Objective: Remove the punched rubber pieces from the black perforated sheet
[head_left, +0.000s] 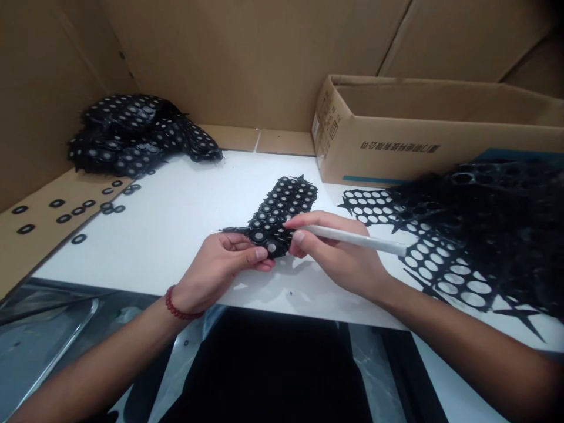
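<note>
A black sheet of rubber rings (pixel 286 200) lies on the white table, its near end lifted off the surface. My left hand (pixel 229 255) pinches that near edge between thumb and fingers. In my right hand (pixel 339 247) is a pale, pen-like stick (pixel 361 239), gripped like a pencil. Its tip end is at the sheet's near right part, mostly hidden by my fingers, so I cannot tell whether it touches a ring.
A heap of black ring sheets (pixel 132 135) sits at back left, with several loose rings (pixel 79 239) before it. Punched-out black webbing (pixel 493 235) is piled at right. Behind that stands an open cardboard box (pixel 396 144). Cardboard walls (pixel 247 59) enclose the white table (pixel 176 223).
</note>
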Available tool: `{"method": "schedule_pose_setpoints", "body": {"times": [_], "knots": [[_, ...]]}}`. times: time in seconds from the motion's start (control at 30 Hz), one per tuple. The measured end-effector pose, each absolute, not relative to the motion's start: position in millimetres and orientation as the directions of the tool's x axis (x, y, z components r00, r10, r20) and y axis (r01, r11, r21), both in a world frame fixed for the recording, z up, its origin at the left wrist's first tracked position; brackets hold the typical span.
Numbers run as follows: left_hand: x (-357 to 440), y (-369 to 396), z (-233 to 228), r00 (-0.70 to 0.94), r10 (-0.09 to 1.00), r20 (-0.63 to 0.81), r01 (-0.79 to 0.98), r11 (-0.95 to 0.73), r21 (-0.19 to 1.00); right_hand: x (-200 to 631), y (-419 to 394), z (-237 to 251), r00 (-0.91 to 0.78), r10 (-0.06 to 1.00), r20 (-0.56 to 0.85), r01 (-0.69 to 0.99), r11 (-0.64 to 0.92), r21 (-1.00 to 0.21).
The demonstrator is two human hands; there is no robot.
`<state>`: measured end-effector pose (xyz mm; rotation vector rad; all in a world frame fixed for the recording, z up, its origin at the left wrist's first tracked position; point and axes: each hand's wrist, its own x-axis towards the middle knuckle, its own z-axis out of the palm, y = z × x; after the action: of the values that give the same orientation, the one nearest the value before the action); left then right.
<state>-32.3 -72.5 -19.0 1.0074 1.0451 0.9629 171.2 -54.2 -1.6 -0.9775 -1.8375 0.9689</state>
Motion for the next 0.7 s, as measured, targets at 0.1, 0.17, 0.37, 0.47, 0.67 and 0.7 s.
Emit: {"method": "schedule_pose_setpoints", "body": {"times": [0.1, 0.17, 0.37, 0.47, 0.67, 0.7], "knots": [[-30.0, -74.9, -19.5, 0.199, 0.957, -0.210, -0.130, 0.239, 0.962, 170.6, -55.5, -4.4, -0.382, 0.839, 0.387, 0.361, 0.521, -0.773], [-28.7, -76.1, -20.0, 0.175, 0.965, -0.194, -0.103, 0.214, 0.971, 170.5, -55.6, -7.4, -0.447, 0.782, 0.435, 0.408, 0.611, -0.679], [-17.3, -74.7, -18.8, 0.200, 0.966, -0.164, -0.287, 0.218, 0.933, 170.1, -58.9, -14.9, -0.548, 0.634, 0.545, 0.492, 0.772, -0.403], [-8.3, -72.0, -18.9, 0.116, 0.975, -0.187, -0.297, 0.214, 0.931, 167.8, -60.9, -15.3, -0.531, 0.545, 0.649, 0.541, 0.807, -0.235], [-0.9, -71.1, -19.5, 0.048, 0.977, -0.209, -0.267, 0.215, 0.939, 163.7, -61.5, -16.7, -0.548, 0.357, 0.757, 0.532, 0.847, -0.015], [-1.0, -71.4, -19.6, 0.044, 0.977, -0.209, -0.262, 0.213, 0.941, 163.5, -61.6, -17.8, -0.559, 0.338, 0.757, 0.532, 0.847, 0.015]]}}
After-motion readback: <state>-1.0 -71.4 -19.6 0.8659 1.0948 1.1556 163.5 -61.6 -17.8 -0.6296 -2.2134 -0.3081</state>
